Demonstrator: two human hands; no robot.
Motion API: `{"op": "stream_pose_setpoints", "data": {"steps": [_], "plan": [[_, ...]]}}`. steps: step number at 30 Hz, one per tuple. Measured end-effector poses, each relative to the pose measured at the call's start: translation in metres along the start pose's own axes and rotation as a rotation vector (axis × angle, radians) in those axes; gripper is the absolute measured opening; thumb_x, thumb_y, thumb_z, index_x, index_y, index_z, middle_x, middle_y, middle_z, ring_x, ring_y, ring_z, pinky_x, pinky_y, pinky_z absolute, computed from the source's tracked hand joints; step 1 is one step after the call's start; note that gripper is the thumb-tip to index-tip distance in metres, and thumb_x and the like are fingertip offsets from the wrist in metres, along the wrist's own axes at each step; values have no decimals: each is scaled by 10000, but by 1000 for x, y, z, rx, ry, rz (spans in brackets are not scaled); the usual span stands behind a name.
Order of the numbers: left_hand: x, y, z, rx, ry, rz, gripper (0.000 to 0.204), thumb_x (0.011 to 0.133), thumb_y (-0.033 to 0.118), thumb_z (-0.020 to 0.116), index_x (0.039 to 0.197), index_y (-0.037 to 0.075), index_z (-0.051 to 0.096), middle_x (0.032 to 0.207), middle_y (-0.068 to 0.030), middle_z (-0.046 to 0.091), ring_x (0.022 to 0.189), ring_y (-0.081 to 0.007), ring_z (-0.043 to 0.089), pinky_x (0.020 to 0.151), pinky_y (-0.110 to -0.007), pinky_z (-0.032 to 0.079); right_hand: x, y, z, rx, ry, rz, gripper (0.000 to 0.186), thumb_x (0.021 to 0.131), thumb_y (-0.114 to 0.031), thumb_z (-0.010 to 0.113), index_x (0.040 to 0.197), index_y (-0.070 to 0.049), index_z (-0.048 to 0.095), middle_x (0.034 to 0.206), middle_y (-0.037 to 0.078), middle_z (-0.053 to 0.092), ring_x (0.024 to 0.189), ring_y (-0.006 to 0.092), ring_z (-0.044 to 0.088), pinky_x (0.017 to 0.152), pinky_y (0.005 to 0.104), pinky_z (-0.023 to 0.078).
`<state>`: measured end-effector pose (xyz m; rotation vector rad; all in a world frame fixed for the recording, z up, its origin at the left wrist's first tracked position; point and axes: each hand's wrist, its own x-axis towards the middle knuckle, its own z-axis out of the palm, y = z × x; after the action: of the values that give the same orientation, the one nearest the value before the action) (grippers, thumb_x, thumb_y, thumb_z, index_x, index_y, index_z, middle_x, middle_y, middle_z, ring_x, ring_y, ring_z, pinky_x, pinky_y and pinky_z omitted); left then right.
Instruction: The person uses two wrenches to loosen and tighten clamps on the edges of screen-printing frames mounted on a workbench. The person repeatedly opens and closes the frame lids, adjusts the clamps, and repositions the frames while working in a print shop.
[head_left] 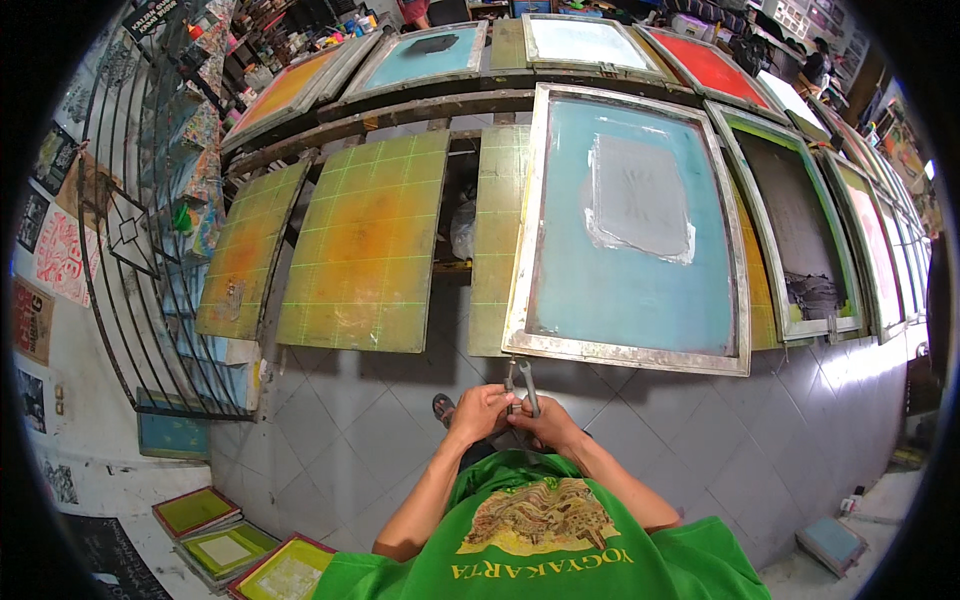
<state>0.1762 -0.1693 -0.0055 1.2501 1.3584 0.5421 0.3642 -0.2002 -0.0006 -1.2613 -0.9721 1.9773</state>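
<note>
My right hand (548, 424) is closed around a grey metal wrench (529, 386), its head pointing up toward the table. Beside it, my left hand (482, 412) pinches a small dark metal piece that looks like a bolt (509, 383). The fingertips of both hands almost meet in front of my shirt. Just beyond them lies the near edge of a screen printing frame (640, 356) with blue mesh and a grey rectangular patch (640, 190). Whether the bolt touches the frame's edge, I cannot tell.
Yellow-green printing boards with grid lines (365, 240) extend left of the frame. To its right stands another screen with dark ink (800, 220). More screens line the far side. A black metal grille (125, 235) is at the left, and small framed screens (215, 535) lie lower left.
</note>
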Motion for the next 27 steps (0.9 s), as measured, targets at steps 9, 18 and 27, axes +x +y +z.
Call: {"op": "stream_pose_setpoints", "data": {"steps": [9,18,27], "plan": [[1,0,5,-269,-1,-84,325,976,176,788,1204,-49,732,904,-83,795,722,-84,689,613,-242,525,26,26,9,36,58,-72,169,923,-62,815,1073,-33,745,1070,60,780,751,78,650,581,279,507],[-3,1,-6,-19,-18,19,230,1009,200,737,1087,-16,752,929,-88,813,743,-99,693,612,-269,518,6,16,9,168,-11,115,261,1003,-154,753,1229,-40,687,1020,-10,718,788,75,624,674,254,505],[2,-6,-12,-196,-231,-11,340,1100,284,615,1252,9,745,966,-4,764,799,-59,616,649,-243,495,9,19,-2,226,6,98,440,929,5,781,1335,66,621,1159,136,769,1065,186,744,983,294,571]]}}
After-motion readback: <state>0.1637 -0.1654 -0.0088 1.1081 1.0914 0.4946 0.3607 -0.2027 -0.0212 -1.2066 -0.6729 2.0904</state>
